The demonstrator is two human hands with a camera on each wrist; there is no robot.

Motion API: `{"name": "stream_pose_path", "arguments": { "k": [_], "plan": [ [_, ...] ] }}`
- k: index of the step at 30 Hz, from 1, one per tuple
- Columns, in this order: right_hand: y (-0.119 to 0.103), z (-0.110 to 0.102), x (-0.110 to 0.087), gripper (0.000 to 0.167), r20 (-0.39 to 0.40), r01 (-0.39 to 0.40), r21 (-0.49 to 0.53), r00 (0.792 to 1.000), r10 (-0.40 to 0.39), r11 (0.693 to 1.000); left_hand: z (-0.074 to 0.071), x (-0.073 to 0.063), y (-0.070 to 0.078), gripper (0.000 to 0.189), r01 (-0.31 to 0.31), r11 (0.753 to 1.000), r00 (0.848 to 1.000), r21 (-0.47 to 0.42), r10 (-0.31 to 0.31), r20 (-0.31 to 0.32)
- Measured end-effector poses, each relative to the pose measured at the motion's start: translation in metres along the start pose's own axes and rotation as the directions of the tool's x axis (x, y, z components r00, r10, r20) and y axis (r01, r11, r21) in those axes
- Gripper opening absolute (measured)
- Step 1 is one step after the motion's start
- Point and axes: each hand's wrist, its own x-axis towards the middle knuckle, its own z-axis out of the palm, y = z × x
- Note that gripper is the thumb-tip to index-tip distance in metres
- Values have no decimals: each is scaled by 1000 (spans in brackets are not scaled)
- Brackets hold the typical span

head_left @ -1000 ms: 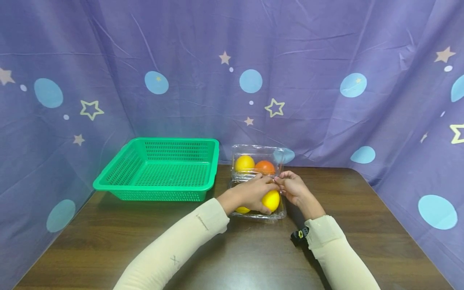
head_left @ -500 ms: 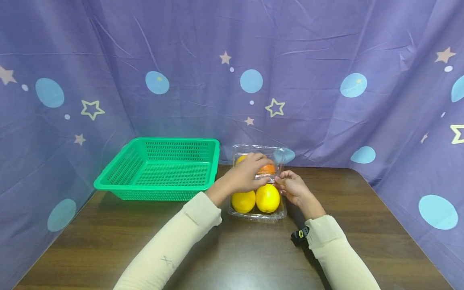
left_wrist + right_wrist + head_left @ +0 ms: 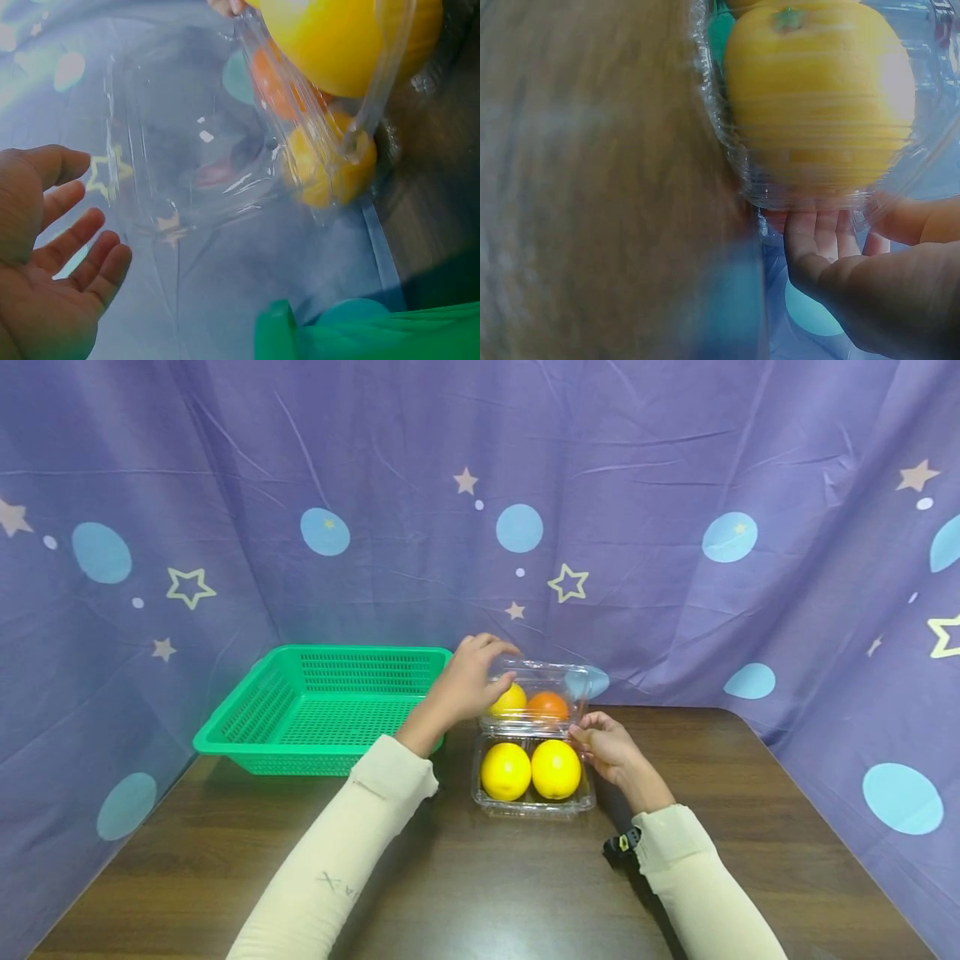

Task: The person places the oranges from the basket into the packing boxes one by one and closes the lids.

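A clear plastic clamshell container (image 3: 536, 808) sits on the table with its lid (image 3: 551, 671) raised at the back. Two round yellow fruits, one left (image 3: 506, 772) and one right (image 3: 556, 770), lie side by side in the front. Through the clear plastic behind them show another yellow fruit (image 3: 510, 701) and an orange-red one (image 3: 548, 707). My left hand (image 3: 463, 681) is beside the lid's upper left, fingers loosely spread; the left wrist view shows it holding nothing. My right hand (image 3: 611, 753) pinches the container's right edge near the hinge, its fingers (image 3: 826, 234) at the rim.
A green perforated basket (image 3: 322, 749) stands on the table to the left of the container. The wooden table (image 3: 540, 885) extends in front and to the right. A purple curtain (image 3: 630, 468) with stars and dots hangs close behind.
My left hand has come up from the front yellow fruits, across the back ones, to the lid's upper left, uncovering the fruits. The right hand keeps its place on the container's edge.
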Motion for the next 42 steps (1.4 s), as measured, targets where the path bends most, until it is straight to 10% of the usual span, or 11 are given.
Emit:
{"name": "stream_pose_path", "arguments": {
  "k": [9, 26, 36, 42],
  "plan": [
    [0, 0, 0, 15, 1, -1, -8, 1000, 1, 1000, -1, 2, -21, 32, 99, 994, 994, -40, -97, 58],
    [-3, -7, -1, 11, 24, 99, -173, 995, -96, 980, -1, -18, -19, 18, 18, 996, 1000, -87, -19, -14],
    [-21, -16, -10, 17, 120, 214, -471, 977, -179, 855, -3, -37, -17, 15, -37, 992, 998, -121, 31, -51],
    [-41, -24, -27, 17, 224, 349, -684, 936, -270, 641, 0, -45, -17, 10, -104, 987, 992, -124, 95, -79]
  ]
}}
